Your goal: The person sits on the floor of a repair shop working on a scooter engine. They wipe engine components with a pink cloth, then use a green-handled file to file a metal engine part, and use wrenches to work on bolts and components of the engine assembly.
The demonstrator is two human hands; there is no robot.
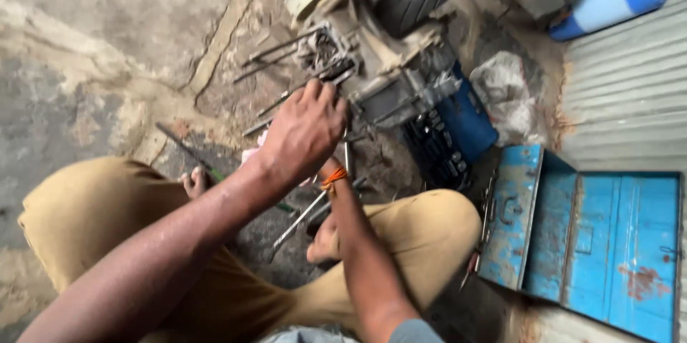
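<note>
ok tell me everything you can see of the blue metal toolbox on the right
The blue metal toolbox lies open on the ground at the right, beside the person's knee. Its paint is worn, with rust patches and scratches. The hinged lid sections are folded out, and one bears a small metal handle. A few thin tools lean at its left edge. Neither of the hands touches it.

Squatting, both knees spread wide in tan trousers, bare feet between. Left hand (304, 132) stretched fwd, back up, fingers curled down, closed. Right forearm crossing beneath it, orange thread at wrist; right hand hidden behind left.
</note>
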